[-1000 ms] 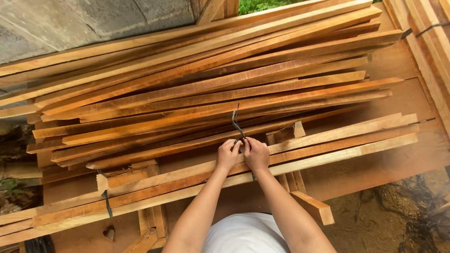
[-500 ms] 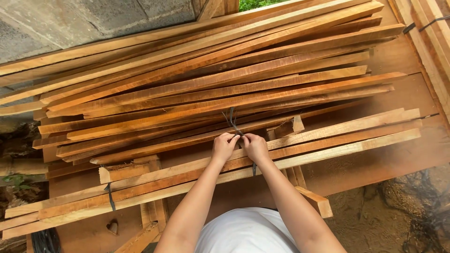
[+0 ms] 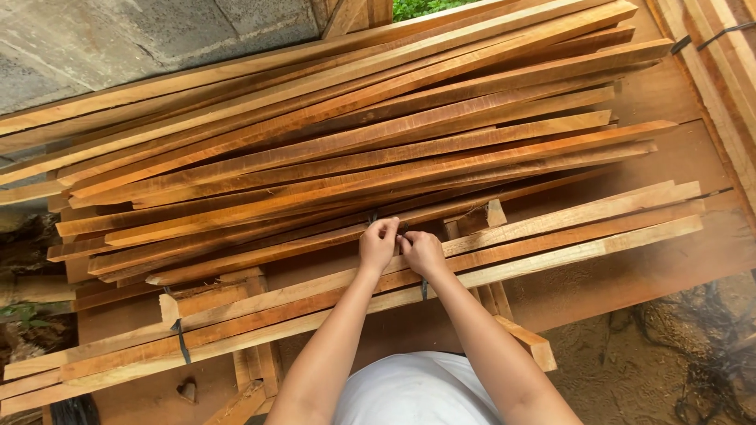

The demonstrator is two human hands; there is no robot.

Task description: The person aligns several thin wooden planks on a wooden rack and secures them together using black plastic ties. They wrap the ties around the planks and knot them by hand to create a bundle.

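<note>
Two hands of mine meet at the middle of the view: my left hand [image 3: 378, 244] and my right hand [image 3: 423, 253] sit knuckle to knuckle on a bundle of long pale-orange sawn wooden slats [image 3: 504, 244]. Both are pinched narrow on a thin dark binding strap [image 3: 424, 288], which wraps the bundle and shows again below my right wrist at 6 o'clock of the hands; a short end pokes up just above my left fingertips.

The bundle runs from 8 o'clock to 2 o'clock, its square-cut ends lying near the right edge of the flat brown board platform [image 3: 661, 275] beneath. A second dark strap [image 3: 182, 340] girdles the same bundle at 8 o'clock.

Toward 12 o'clock, touching the bundle's far side, lies a big loose heap of reddish-orange timber slats [image 3: 354, 134], fanned and overlapping, with staggered ends jutting at 3 o'clock and 9 o'clock. Little free room is left there.

Open room is at 4 o'clock: bare platform, then muddy ground [image 3: 654, 362]. A grey concrete wall [image 3: 118, 39] closes off 11 o'clock. Another strapped stack of pale boards [image 3: 720, 55] leans at 1 o'clock.
</note>
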